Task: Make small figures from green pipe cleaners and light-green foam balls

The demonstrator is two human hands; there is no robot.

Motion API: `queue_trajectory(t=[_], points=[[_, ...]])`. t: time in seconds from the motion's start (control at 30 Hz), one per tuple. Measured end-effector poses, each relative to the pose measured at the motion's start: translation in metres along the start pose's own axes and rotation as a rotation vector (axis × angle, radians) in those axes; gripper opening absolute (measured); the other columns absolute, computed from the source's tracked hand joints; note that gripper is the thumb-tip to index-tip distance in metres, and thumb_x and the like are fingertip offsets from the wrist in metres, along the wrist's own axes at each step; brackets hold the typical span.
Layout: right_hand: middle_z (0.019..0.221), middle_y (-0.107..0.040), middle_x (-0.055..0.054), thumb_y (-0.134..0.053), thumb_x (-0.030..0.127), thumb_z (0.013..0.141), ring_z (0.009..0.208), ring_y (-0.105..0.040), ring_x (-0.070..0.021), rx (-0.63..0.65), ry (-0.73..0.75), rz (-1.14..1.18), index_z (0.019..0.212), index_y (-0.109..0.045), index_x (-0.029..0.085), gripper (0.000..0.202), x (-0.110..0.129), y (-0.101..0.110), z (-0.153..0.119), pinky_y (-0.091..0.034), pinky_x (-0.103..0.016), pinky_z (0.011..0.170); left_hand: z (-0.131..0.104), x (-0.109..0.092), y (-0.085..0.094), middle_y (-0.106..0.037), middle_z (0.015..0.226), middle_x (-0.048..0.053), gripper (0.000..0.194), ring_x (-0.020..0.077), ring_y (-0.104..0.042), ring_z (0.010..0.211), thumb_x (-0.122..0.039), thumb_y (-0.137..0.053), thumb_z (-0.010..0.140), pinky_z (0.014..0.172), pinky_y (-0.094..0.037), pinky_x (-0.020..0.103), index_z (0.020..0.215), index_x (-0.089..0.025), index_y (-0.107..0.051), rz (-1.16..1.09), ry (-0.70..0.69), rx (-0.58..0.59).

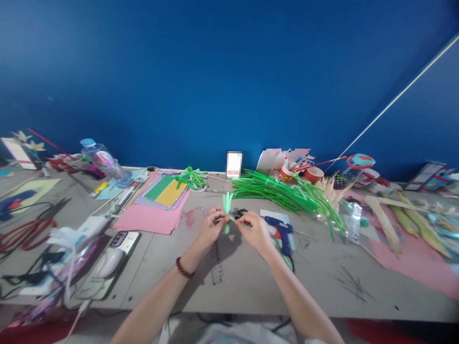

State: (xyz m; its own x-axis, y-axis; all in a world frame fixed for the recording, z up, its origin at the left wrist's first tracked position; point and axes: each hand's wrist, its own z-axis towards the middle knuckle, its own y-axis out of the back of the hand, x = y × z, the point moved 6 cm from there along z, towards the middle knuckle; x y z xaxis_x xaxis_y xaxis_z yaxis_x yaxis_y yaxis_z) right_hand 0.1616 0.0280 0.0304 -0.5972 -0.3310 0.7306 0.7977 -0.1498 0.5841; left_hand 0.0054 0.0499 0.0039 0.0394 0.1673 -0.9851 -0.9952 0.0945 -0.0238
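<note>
My left hand [214, 224], with a dark bead bracelet on the wrist, pinches a small bundle of pale green pipe cleaners [227, 202]. The strands stand upright above the fingers, and a pale green part shows below them. Close beside it, my right hand [254, 228] has thumb and fingers pinched on a thin pale green strand that leads to the bundle. Black-handled scissors [241, 213] lie behind the hands, partly hidden. A clear ruler [217, 265] is on the table below the left hand, and a blue glue gun [283, 231] lies right of the right hand.
Bright green pipe cleaners [272, 191] are heaped at the back. Coloured sheets [148, 217], a phone [124, 241] with a white object on it, and a power strip [91, 231] lie left. A plastic bottle [103, 160] leans behind. Corn husks [423, 224] lie right.
</note>
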Motion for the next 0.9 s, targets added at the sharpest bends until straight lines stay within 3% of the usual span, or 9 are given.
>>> queue_trajectory(t=[0.17,0.5,0.67,0.9], points=[[0.073,-0.064,-0.003,-0.059,0.021,0.079,0.069,-0.059,-0.0169,-0.026,-0.034,0.033,0.070,-0.069,0.021,0.013,-0.001,0.008,0.003,-0.042,-0.026,0.063,-0.001,-0.006,-0.005,-0.049,0.082,0.004,0.026,0.0129,-0.051,0.072,-0.040,-0.069,0.073,0.059,-0.046,0.022,0.067,-0.014,-0.068,0.014,-0.065,0.084],[0.092,-0.071,-0.007,-0.059,0.027,0.078,0.081,-0.065,-0.0197,-0.007,-0.127,0.301,0.094,-0.068,0.018,0.020,-0.005,0.003,0.003,-0.051,-0.031,0.074,-0.003,-0.026,0.002,-0.052,0.095,0.006,0.019,0.0119,-0.057,0.074,-0.033,-0.060,0.083,0.058,-0.050,0.022,0.087,-0.018,-0.071,0.153,-0.237,0.026],[0.090,-0.071,-0.007,-0.062,0.029,0.076,0.083,-0.066,-0.0199,0.001,-0.125,0.417,0.089,-0.068,0.017,0.018,0.000,0.003,0.003,-0.053,-0.032,0.076,-0.008,-0.029,0.002,-0.046,0.105,0.006,0.019,0.0107,-0.059,0.079,-0.029,-0.063,0.081,0.067,-0.054,0.024,0.096,-0.018,-0.060,0.102,-0.317,-0.035],[0.082,-0.069,-0.006,-0.066,0.033,0.074,0.077,-0.064,-0.0187,-0.005,-0.123,0.508,0.081,-0.070,0.018,0.017,-0.003,0.000,0.003,-0.051,-0.029,0.071,-0.016,-0.036,-0.005,-0.044,0.107,0.005,0.027,0.0082,-0.059,0.075,-0.026,-0.064,0.081,0.061,-0.053,0.020,0.100,-0.021,-0.047,0.076,-0.375,-0.033]])
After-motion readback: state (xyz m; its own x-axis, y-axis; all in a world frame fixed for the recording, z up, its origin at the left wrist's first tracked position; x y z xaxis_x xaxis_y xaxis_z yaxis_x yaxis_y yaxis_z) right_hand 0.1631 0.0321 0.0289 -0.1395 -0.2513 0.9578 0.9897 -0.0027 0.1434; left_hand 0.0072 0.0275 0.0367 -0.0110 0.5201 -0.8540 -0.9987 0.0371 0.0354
